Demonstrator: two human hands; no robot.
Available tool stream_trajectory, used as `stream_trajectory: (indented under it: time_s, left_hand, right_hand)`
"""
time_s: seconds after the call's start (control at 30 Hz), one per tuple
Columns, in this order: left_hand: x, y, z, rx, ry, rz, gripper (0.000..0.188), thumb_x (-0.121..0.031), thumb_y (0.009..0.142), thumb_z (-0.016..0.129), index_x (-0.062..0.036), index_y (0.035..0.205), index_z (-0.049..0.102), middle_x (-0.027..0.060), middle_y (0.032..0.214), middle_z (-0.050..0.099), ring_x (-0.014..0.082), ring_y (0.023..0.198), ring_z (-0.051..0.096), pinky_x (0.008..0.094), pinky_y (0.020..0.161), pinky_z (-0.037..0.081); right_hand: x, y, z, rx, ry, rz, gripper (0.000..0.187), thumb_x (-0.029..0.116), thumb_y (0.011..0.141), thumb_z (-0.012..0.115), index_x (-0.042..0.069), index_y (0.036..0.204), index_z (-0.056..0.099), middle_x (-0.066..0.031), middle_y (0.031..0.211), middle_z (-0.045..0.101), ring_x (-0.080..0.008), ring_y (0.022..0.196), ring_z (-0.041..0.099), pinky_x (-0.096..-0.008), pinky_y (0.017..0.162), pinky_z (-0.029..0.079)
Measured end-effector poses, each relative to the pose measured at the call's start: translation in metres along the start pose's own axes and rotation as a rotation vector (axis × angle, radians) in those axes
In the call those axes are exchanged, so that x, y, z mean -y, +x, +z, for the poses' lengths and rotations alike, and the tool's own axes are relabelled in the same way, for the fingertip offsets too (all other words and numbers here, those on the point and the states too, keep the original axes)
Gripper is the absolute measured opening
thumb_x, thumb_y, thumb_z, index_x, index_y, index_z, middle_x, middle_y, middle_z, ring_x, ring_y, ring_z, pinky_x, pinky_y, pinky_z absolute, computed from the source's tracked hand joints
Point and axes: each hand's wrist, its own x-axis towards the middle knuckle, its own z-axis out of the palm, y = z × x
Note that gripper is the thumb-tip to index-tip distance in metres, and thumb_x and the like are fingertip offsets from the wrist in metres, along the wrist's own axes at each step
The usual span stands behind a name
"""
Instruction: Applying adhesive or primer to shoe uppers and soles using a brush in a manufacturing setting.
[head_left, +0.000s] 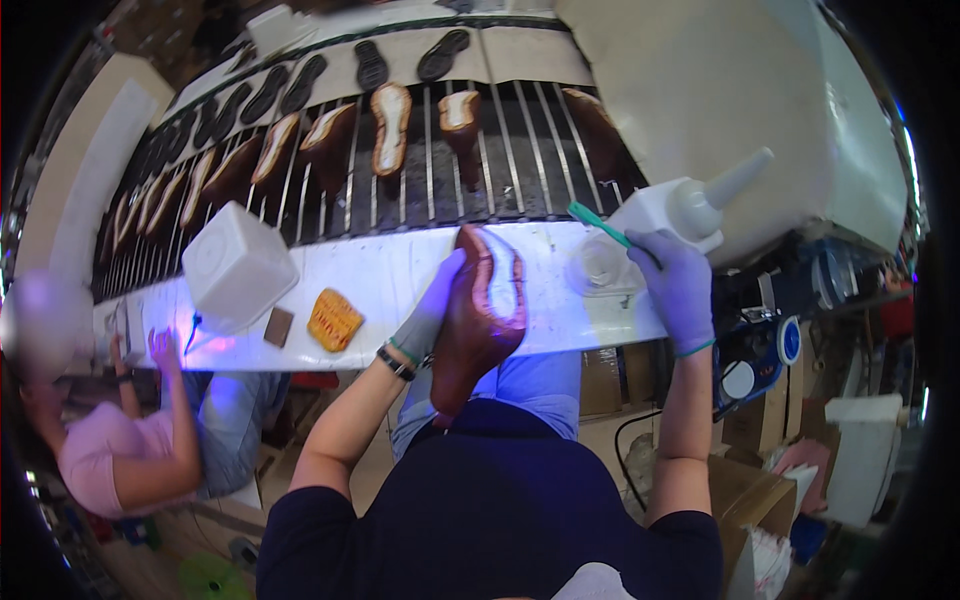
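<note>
Behind left hand [428,318], shoe [480,310] half-hidden

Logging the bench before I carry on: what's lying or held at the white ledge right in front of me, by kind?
Brown shoe, held in the left hand: 1
Green-handled brush, in the right hand: 1
White squeeze bottle: 1
Clear round tub: 1
White box-shaped container: 1
Yellow sponge: 1
Small brown block: 1
Total: 7

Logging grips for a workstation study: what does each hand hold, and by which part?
The left hand holds a brown shoe by its side, sole up. The right hand holds a teal-handled brush by the handle's rear end.
</note>
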Motion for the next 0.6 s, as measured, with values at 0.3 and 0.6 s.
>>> stream_trajectory:
  time_s: [0.3,0.6]
  left_hand:
    - [-0.003,0.026,-0.040,-0.051,-1.193,-0.719,0.063,-0.052,0.096,0.046,-0.0048,0.138,0.043,0.0108,0.130,0.054,0.0233,0.118,0.054,0.0386,0.105,0.041]
    - [-0.004,0.024,-0.032,-0.260,-1.008,-0.502,0.068,-0.055,0.098,0.041,-0.0049,0.143,0.037,0.0124,0.137,0.050,0.0263,0.122,0.052,0.0416,0.107,0.041]
  right_hand:
    - [-0.057,-0.047,0.087,0.219,-0.621,0.270,0.009,0.013,0.081,0.061,0.008,0.088,0.064,-0.0122,0.084,0.063,-0.0343,0.082,0.064,-0.0487,0.071,0.049]
    - [0.055,-0.088,0.133,0.459,0.978,0.140,0.089,0.031,0.074,0.082,0.000,0.143,0.036,-0.0178,0.142,0.045,-0.0255,0.132,0.043,-0.0394,0.108,0.037]
